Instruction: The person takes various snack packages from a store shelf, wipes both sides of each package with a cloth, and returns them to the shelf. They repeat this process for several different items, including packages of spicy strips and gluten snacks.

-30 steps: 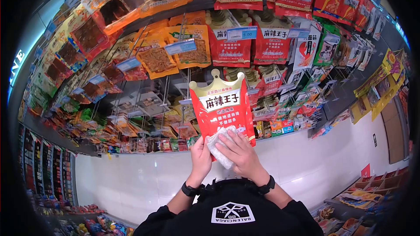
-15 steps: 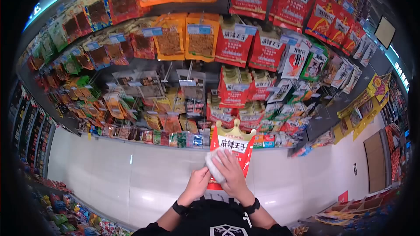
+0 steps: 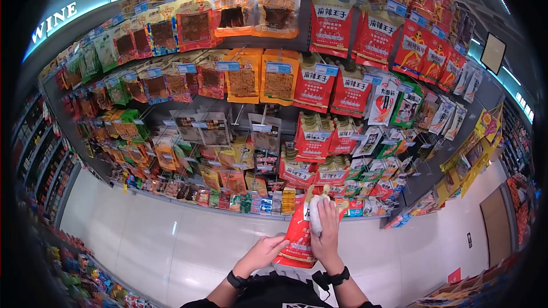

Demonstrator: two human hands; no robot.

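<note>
A red snack bag with a gold, crown-shaped top is held upright in front of my body. My left hand pinches its lower left edge, thumb on the front. My right hand presses a white, bunched cloth against the upper right of the bag's front. Its fingers lie together over the cloth and hide part of the printing. Behind the bag hang more red bags of the same look on hooks.
A long rack holds several rows of hanging snack packs, with orange bags in the middle and blue-white price tags. Small packs line the bottom shelf. A pale tiled floor lies below. Yellow packs hang at the right end.
My right hand and the cloth have moved from the bag's middle to its upper right. My left hand now grips the bag's left edge. The view has tilted up.
</note>
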